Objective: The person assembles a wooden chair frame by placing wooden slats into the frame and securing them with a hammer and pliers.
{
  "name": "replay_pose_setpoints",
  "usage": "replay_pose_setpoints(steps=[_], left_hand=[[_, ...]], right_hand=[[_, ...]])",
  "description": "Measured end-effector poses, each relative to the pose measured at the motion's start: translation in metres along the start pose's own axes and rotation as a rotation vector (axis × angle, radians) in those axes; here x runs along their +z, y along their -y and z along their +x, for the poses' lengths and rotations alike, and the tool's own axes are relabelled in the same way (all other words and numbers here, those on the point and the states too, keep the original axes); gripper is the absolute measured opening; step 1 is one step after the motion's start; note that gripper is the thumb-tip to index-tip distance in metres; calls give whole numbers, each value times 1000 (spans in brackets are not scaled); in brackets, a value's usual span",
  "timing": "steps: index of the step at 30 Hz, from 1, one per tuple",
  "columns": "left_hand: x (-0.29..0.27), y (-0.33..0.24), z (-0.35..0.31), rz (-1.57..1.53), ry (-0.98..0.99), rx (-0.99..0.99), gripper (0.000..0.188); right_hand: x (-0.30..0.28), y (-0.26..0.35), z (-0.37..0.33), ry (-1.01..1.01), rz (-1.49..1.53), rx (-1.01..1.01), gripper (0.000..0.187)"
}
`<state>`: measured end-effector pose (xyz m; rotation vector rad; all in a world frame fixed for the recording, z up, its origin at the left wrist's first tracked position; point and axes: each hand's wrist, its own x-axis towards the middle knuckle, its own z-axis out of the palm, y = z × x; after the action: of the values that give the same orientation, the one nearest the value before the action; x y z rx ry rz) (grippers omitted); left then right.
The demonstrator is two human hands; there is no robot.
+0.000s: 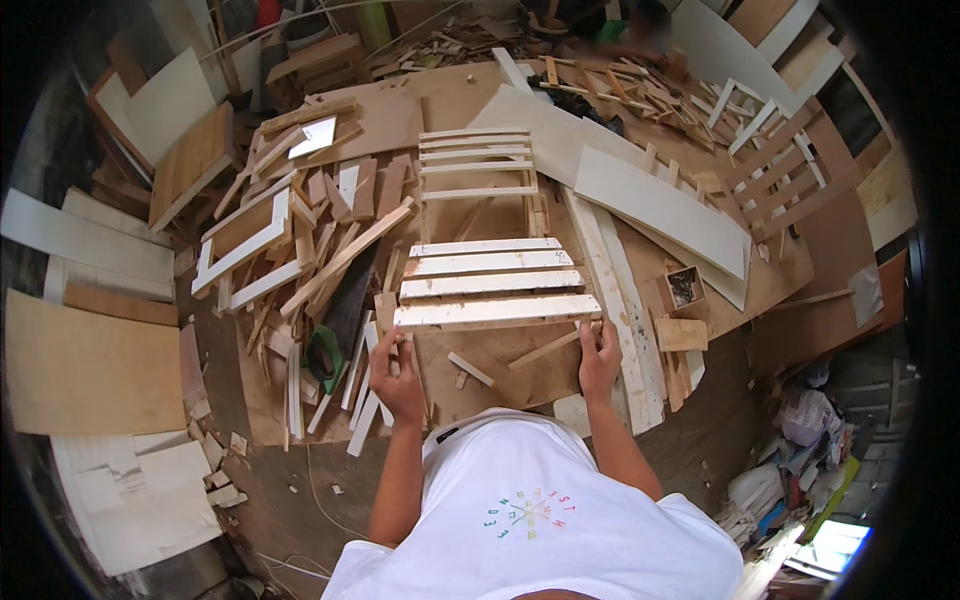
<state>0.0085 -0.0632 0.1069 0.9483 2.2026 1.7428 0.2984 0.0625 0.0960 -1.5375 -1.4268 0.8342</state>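
Note:
A slatted wooden frame point(495, 312) lies in front of me across the worktable, its near slats wide and white. Behind them stretch thinner slats point(478, 192) between two side rails; whether both parts are joined I cannot tell. My left hand point(397, 380) grips the near left corner, fingers bent around the end of the nearest slat. At the opposite end, my right hand point(600, 362) holds the near right corner with its fingers pointing up. Below the nearest slat, a short white-faced stick point(471, 369) and a thin wooden strip point(545, 348) lie on the brown tabletop point(480, 395).
Loose wood strips point(330, 255) pile up on the left, with a green object point(322, 358) among them. On the right are a long white board point(660, 210), a small open box point(683, 287) and a slatted panel point(795, 175). Another person point(640, 30) is at the far right.

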Motion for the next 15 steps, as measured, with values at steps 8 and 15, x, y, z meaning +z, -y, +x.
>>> replay_pose_setpoints(steps=[8,15], left_hand=[[5,-9,43,-294,-37,-100,32],[0,30,25,-441,80,-302,39]], right_hand=[[17,37,26,-27,55,-108,43],[17,4,17,-5,61,68,51]])
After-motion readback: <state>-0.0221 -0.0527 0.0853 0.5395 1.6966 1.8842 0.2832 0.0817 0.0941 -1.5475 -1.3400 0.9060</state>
